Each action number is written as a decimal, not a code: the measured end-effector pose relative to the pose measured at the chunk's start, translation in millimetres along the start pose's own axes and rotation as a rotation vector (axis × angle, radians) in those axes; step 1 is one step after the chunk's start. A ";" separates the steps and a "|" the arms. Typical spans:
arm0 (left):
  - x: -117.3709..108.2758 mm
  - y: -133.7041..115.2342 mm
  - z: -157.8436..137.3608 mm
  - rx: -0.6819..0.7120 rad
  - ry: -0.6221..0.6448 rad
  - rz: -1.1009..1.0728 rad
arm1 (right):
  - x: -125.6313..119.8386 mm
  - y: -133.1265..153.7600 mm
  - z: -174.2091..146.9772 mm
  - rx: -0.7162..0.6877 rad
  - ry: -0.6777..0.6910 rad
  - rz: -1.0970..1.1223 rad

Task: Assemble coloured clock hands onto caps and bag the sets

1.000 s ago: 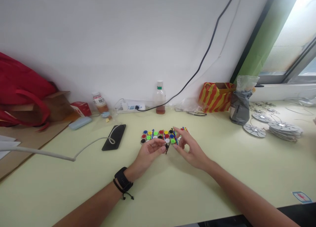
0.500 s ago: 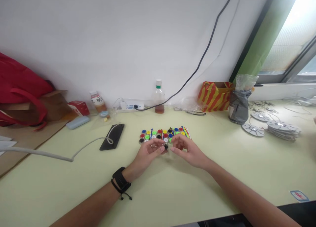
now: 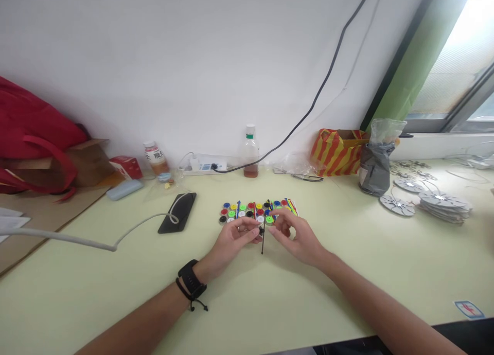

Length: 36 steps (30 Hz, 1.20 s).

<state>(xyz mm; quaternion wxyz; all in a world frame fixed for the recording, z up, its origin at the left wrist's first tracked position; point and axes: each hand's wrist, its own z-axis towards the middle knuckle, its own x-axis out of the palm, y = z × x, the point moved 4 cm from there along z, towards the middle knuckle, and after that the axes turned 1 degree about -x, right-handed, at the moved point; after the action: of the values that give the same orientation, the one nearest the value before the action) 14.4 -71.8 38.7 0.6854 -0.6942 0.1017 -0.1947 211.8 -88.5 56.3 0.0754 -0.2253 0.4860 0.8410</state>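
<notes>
Between thumb and fingers, my left hand (image 3: 237, 236) pinches a small black piece (image 3: 261, 231) whose kind I cannot make out. A thin black strip (image 3: 263, 243) with a small knob at its lower end stands nearly upright against that piece. Close on its right is my right hand (image 3: 295, 234), fingers curled, with a gap between thumb and forefinger; I see nothing held there. Just beyond both hands lie rows of small coloured discs (image 3: 231, 214) in blue, yellow, green, red, white and black, with coloured strips (image 3: 292, 207) among them. My hands partly hide the front row.
A black phone-like slab (image 3: 177, 213) with a grey cable (image 3: 142, 221) lies left. Bottles (image 3: 251, 154), a power strip (image 3: 208, 164) and a striped bag (image 3: 335, 152) line the wall. Stacked grey slotted discs (image 3: 443, 206) are at right, beside a grey bag (image 3: 375, 167).
The thin black strip now shows upright between my hands; before, only the small black piece was visible. Both hands stay nearly in place, and the view has shifted slightly.
</notes>
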 end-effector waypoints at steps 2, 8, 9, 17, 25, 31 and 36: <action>-1.5 0.7 0.4 -0.010 -0.020 -0.009 | -2.7 0.8 -1.3 -0.041 -0.035 -0.033; -1.2 -0.4 0.8 -0.017 -0.024 0.007 | 0.0 3.2 2.4 -0.013 0.166 -0.030; -0.8 -1.0 0.6 -0.016 -0.024 0.011 | -0.6 3.8 3.4 0.010 0.164 -0.016; 3.3 -2.8 -2.2 0.026 0.024 0.037 | 7.4 7.5 1.7 0.094 0.221 0.084; 4.4 2.0 -0.7 0.016 0.056 0.001 | 9.5 2.9 0.7 0.083 0.191 0.108; 9.0 -0.4 -4.1 -0.045 0.100 0.051 | -15.0 -3.4 11.1 0.030 -0.006 0.057; 10.5 0.7 -5.5 -0.074 0.110 0.122 | -90.2 -24.9 17.7 -0.014 -0.408 -0.388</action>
<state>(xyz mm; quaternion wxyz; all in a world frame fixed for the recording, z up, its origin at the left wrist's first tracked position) 21.8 -81.1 39.3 0.6632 -0.6998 0.1884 -0.1869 294.9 -52.2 85.1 0.3295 -0.1406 0.4027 0.8423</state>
